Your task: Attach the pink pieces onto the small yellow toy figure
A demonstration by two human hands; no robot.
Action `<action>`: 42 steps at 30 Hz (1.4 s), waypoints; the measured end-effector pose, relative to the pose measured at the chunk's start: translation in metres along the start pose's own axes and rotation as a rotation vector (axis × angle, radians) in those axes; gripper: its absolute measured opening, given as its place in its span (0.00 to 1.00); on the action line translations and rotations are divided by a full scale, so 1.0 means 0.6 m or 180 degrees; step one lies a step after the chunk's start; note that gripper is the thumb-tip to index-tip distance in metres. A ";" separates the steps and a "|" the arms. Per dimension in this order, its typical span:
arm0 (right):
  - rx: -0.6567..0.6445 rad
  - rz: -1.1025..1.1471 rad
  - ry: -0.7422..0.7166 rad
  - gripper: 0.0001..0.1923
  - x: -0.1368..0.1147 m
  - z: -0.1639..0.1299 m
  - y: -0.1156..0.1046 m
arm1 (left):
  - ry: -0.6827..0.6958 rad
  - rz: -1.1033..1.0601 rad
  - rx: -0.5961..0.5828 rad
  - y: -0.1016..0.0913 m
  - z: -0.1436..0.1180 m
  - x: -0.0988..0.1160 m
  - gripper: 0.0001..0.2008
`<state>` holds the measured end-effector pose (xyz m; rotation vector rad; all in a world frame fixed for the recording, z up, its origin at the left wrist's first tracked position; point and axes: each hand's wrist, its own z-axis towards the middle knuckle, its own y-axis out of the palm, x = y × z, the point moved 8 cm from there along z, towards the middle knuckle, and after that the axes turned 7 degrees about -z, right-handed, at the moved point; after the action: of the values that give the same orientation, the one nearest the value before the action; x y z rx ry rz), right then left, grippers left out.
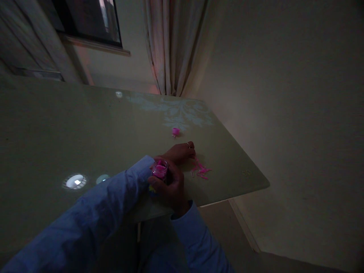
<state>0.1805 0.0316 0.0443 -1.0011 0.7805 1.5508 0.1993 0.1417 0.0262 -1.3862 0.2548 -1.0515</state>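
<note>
Two hands at the tabletop [85, 125] edge — dim light.
Right hand [173, 187], grip closed around a small pink jar [159, 169]; left hand [180, 151] flat, fingers loosely curled, beside pink strips [201, 170] — pink cap [175, 131] beyond.

Dim room, glossy pale table [71, 125] reflecting lamps, pale curtain [170, 45], dark window [88, 19], bare wall [284, 94], tiled floor [284, 227]

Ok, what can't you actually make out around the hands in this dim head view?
- Small pink jar: the contents are too dark and small to tell; the right hand wraps it.
- Left hand: its fingertips, and anything under them, are hidden.
- Pink strands on the table: their material is unclear.
- Pink piece: too small to identify.
- Yellow bit below the jar: hidden by a sleeve.
</note>
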 end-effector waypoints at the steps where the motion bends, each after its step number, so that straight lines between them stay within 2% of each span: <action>1: -0.0013 0.0010 0.0021 0.22 0.000 0.000 0.000 | 0.0128 0.0209 -0.0034 0.000 0.000 0.006 0.08; 5: -0.0002 0.0052 0.0068 0.21 -0.002 0.000 0.000 | 0.0722 0.0991 -0.0067 -0.004 -0.002 0.033 0.09; 9: 0.0028 0.0078 0.0122 0.21 0.001 0.000 -0.002 | 0.1013 0.1177 -0.0032 -0.006 -0.006 0.045 0.08; 11: 0.0032 0.0072 0.0168 0.21 0.005 0.000 -0.002 | 0.0887 0.1004 0.0002 -0.007 -0.007 0.040 0.08; 15: 0.0020 0.0148 0.0284 0.21 0.013 -0.001 -0.001 | 0.0240 0.0342 0.0096 -0.008 -0.005 0.015 0.08; 17: 0.0041 0.0187 0.0314 0.22 0.015 -0.002 -0.001 | 0.0078 0.0138 0.0134 -0.009 -0.005 0.010 0.08; 30: 0.0052 0.0338 0.0273 0.21 0.014 -0.001 -0.001 | -0.0231 -0.0528 0.0105 0.001 -0.007 -0.004 0.04; 42: 0.0016 0.0256 0.0309 0.22 0.006 0.000 0.001 | -0.0489 -0.1343 0.0328 -0.014 -0.007 -0.040 0.13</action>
<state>0.1794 0.0331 0.0411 -1.0587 0.9015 1.5771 0.1792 0.1576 0.0229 -1.4518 -0.2126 -1.2735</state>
